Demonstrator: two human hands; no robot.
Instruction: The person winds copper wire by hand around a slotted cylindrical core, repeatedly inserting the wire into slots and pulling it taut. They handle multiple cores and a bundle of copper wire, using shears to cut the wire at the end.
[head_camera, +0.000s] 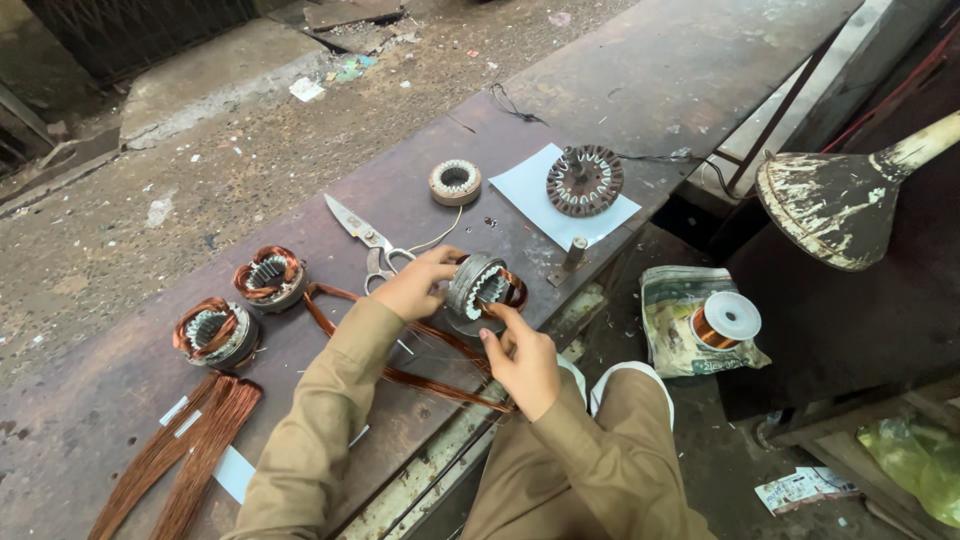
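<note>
A round metal stator core (478, 287) with copper winding stands on edge on the dark workbench (640, 80). My left hand (418, 283) grips its left side. My right hand (522, 358) pinches the copper coil at the core's right rim. Loops of copper wire (400, 352) trail from it under my left forearm.
Two wound stators (269, 279) (213, 332) sit at the left, with copper wire bundles (190, 450) below them. Scissors (362, 238), a bare core (455, 182) and a round rotor piece (585, 180) on white paper lie beyond. A copper wire spool (722, 322) rests on newspaper at the right.
</note>
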